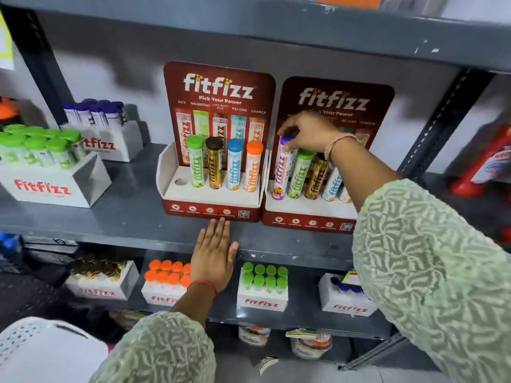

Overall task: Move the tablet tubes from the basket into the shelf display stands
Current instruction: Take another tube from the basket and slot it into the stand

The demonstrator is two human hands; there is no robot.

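Two dark red display stands sit side by side on the grey shelf. The left stand (pixel 211 208) holds green, brown, blue and orange capped tubes; its leftmost hole (pixel 181 181) is empty. In the right stand (pixel 307 221), my right hand (pixel 307 131) grips the purple cap of a white tablet tube (pixel 280 172) standing in the leftmost slot, beside green, brown and blue tubes. My left hand (pixel 214 252) lies flat with fingers apart on the shelf's front edge, fingertips touching the left stand's base. The white perforated basket (pixel 41 349) shows at bottom left.
White boxes of green-capped tubes (pixel 41 150) and purple-capped tubes (pixel 96 114) stand at the shelf's left. On the lower shelf sit boxes with orange caps (pixel 166 275), green caps (pixel 264 277) and others. A red bottle (pixel 481 161) stands at the right.
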